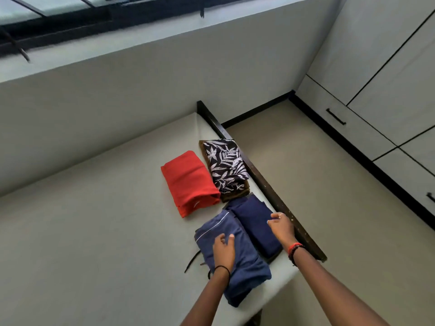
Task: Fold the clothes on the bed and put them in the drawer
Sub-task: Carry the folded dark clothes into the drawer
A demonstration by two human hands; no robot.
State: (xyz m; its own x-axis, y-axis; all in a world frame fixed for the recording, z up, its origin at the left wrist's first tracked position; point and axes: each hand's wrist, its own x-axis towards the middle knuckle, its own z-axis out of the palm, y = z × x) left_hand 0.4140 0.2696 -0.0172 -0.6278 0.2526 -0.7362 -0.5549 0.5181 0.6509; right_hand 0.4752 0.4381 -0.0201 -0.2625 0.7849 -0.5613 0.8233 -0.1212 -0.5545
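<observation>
Left hand (223,251) flat on blue fold (247,271); right hand (281,226) pinches navy fold (253,220) (beside bed frame (270,196)).

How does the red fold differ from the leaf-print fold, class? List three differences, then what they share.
The red fold is plain; the leaf-print fold is black with white leaves. The red fold lies straight on the mattress; the leaf-print fold lies on a brown cloth. The leaf-print fold lies beside the bed frame; the red fold is further in. Both are folded on the mattress.
</observation>
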